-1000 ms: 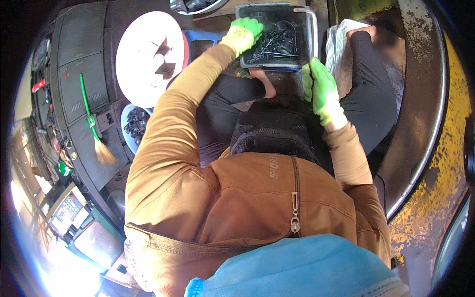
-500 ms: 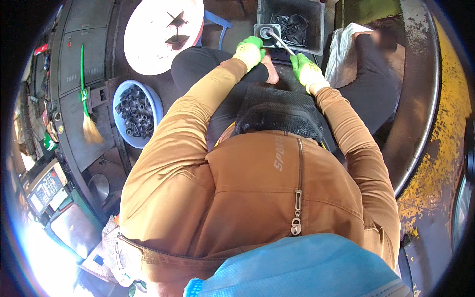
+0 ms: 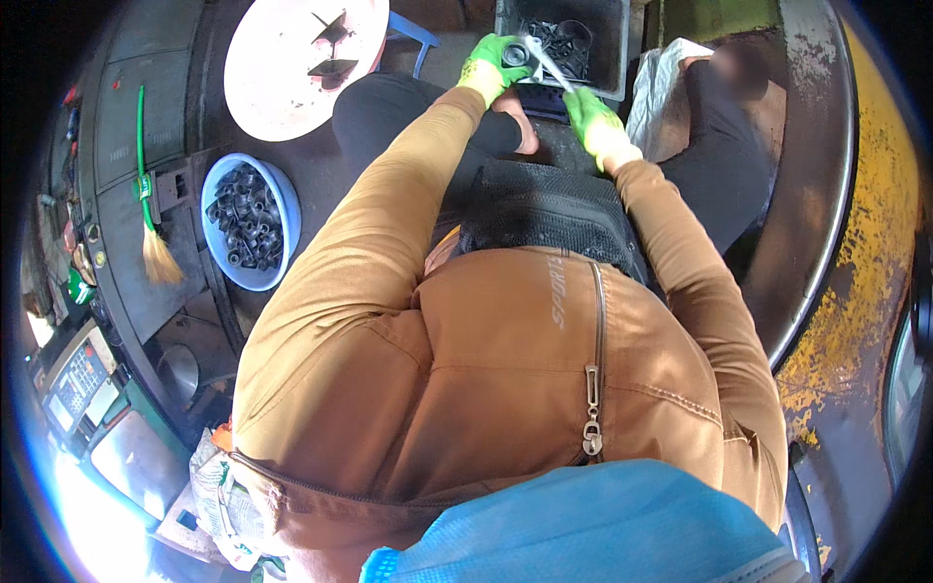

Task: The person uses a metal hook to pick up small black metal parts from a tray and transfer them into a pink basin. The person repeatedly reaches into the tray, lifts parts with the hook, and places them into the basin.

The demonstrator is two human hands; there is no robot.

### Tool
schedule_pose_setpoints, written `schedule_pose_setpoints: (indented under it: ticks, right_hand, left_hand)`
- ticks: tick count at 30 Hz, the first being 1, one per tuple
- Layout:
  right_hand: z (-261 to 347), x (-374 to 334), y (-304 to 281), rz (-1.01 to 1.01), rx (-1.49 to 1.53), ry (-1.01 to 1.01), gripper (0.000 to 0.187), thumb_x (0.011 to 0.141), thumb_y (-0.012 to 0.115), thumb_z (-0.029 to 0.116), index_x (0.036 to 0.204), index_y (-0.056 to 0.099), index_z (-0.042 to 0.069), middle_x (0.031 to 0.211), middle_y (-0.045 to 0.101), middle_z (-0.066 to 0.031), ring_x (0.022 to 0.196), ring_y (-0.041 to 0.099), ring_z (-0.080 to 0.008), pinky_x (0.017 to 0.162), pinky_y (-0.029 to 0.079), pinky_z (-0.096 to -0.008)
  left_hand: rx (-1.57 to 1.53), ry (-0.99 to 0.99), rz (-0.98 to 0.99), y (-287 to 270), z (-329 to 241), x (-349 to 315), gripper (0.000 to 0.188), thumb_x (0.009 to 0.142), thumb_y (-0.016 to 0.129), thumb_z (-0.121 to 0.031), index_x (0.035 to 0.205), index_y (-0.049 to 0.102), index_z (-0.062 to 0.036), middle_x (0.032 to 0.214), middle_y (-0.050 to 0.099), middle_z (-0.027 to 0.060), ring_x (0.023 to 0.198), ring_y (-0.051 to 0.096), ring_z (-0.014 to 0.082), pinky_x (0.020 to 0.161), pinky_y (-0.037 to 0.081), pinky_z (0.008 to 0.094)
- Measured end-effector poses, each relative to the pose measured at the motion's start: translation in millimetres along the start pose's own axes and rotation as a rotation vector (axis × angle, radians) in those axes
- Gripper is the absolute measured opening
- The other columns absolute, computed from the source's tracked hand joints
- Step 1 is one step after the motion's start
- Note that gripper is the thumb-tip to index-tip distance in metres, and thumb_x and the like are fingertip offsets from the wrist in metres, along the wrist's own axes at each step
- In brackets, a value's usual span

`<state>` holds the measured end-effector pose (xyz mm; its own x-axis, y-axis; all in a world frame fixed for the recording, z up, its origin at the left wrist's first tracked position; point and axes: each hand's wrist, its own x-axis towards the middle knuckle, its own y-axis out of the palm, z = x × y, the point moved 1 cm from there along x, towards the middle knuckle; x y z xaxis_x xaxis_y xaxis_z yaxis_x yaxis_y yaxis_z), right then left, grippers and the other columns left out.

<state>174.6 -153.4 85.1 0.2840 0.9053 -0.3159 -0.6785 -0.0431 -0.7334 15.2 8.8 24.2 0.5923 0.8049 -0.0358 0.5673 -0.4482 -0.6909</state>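
My left hand (image 3: 493, 70), in a green and yellow glove, is closed around a small black ring-shaped part (image 3: 515, 55) at the near left corner of a dark bin. My right hand (image 3: 598, 126), gloved alike, grips the near end of a silver metal rod-like tool (image 3: 554, 72). The tool slants up and left, its blurred far end beside the black part; I cannot tell whether they touch. Behind the hands, the dark rectangular bin (image 3: 610, 73) holds loose black parts (image 3: 562, 47).
A blue tub (image 3: 291, 209) of black fittings stands at left. Beyond it is a large white basin (image 3: 267, 73) with dark pieces. A green-handled broom (image 3: 143, 175) leans against a grey cabinet (image 3: 155, 97). At right are a white sack (image 3: 649, 92) and a curved metal edge (image 3: 821, 262).
My left hand has lifted slightly and now shows the black ring-shaped part. The tool's far end has come out of the square grey piece at the bin's corner. The view has shifted a little.
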Motion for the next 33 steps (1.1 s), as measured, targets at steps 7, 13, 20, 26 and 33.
schedule_pose_setpoints:
  ticks: [7, 13, 20, 26, 33]
  right_hand:
    - [3, -2, 0, -0.061, 0.078, -0.05, 0.04, 0.095, 0.042, 0.042, 0.106, 0.056, 0.005, 0.108, 0.059, -0.0252, 0.104, 0.055, -0.0419, 0.086, 0.043, -0.0485]
    - [1, 1, 2, -0.062, 0.0, -0.073, 0.042, 0.095, 0.039, 0.045, 0.103, 0.054, 0.007, 0.102, 0.06, -0.0255, 0.098, 0.054, -0.0458, 0.081, 0.042, -0.0525]
    - [-7, 1, 4, 0.092, -0.086, -0.029, 0.04, 0.095, 0.039, 0.044, 0.105, 0.055, 0.009, 0.106, 0.061, -0.0234, 0.1, 0.055, -0.0435, 0.084, 0.043, -0.0504]
    - [0, 0, 1, 0.111, -0.032, 0.028, 0.045, 0.095, 0.036, 0.044, 0.108, 0.056, 0.006, 0.113, 0.058, -0.0227, 0.104, 0.053, -0.0435, 0.087, 0.042, -0.0494]
    - [1, -1, 2, 0.042, -0.018, -0.01, 0.046, 0.096, 0.034, 0.045, 0.111, 0.056, 0.007, 0.113, 0.059, -0.0233, 0.105, 0.054, -0.0421, 0.088, 0.043, -0.048]
  left_hand:
    - [-0.048, -0.049, 0.029, -3, -5, -1, 0.055, 0.064, 0.082, -0.025, 0.113, 0.062, -0.0079, 0.109, 0.06, 0.0137, 0.102, 0.058, 0.034, 0.089, 0.047, 0.0395]
    - [-0.107, -0.032, 0.082, -3, -4, 2, 0.05, 0.063, 0.081, -0.023, 0.109, 0.064, -0.0116, 0.104, 0.061, 0.0139, 0.097, 0.059, 0.0336, 0.085, 0.048, 0.041]
    - [-0.015, 0.042, -0.047, 2, 2, -1, 0.054, 0.063, 0.082, -0.024, 0.111, 0.063, -0.011, 0.104, 0.06, 0.0148, 0.099, 0.059, 0.0345, 0.087, 0.047, 0.0406]
    - [0.026, 0.002, 0.0, 4, 3, 3, 0.051, 0.062, 0.082, -0.029, 0.106, 0.065, -0.0103, 0.104, 0.061, 0.0133, 0.099, 0.059, 0.035, 0.088, 0.047, 0.0398]
    - [-0.026, -0.016, -0.013, 0, -6, -2, 0.05, 0.063, 0.082, -0.029, 0.105, 0.064, -0.0088, 0.102, 0.062, 0.0151, 0.096, 0.06, 0.0345, 0.084, 0.048, 0.0404]
